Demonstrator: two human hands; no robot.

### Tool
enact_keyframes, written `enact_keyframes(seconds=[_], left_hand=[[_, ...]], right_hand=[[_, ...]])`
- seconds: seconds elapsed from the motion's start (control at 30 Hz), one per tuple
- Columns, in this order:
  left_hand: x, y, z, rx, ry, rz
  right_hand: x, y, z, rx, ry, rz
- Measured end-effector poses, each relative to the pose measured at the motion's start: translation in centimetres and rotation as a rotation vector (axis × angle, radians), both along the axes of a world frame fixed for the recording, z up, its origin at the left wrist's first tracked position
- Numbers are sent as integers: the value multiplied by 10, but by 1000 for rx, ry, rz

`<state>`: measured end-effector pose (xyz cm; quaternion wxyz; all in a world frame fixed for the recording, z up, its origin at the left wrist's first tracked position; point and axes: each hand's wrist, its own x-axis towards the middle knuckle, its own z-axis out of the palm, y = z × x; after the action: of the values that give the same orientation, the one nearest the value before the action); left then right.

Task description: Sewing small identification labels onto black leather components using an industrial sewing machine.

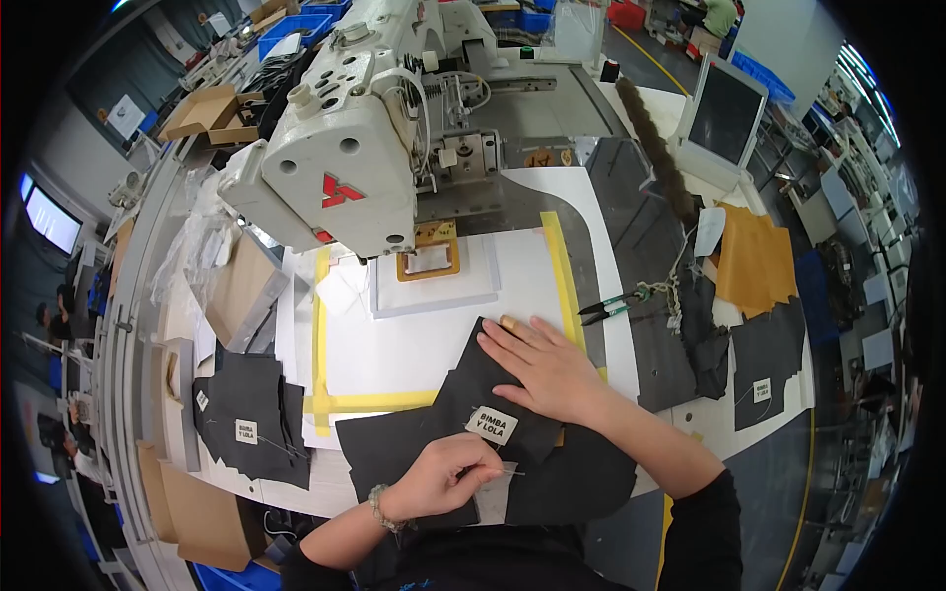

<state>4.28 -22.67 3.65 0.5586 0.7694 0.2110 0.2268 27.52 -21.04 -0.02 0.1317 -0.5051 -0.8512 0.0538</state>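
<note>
A black fabric panel (581,483) lies across the front edge of the table, with a small cream printed label (492,425) on it. Pressed flat on the panel's upper part is my right hand (554,369), fingers outstretched, one fingertip wearing a tan cover. Just below the label, my left hand (441,478) is closed in a pinch on a thin pale thread (514,473), whose end sticks out to the right. Under the left fingertips a pale grey patch (493,502) shows, partly covered by the hand.
A white sewing machine head (340,163) overhangs a clamp frame (428,280) on a taped white sheet (355,360). Green-handled thread snips (606,308) lie right. Labelled black pieces (246,384) rest left, another black piece (759,360) right, near tan cloth (754,256). A screen (727,113) stands behind.
</note>
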Motion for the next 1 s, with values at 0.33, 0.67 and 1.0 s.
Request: enact_keyframes(seconds=[0.33, 0.67, 1.0], left_hand=[[9, 19, 20, 933, 431, -31], [14, 38, -2, 482, 321, -148], [21, 58, -12, -138, 14, -406]], right_hand=[[0, -2, 1, 41, -1, -6], [15, -64, 9, 358, 215, 170], [-6, -94, 5, 324, -37, 43]])
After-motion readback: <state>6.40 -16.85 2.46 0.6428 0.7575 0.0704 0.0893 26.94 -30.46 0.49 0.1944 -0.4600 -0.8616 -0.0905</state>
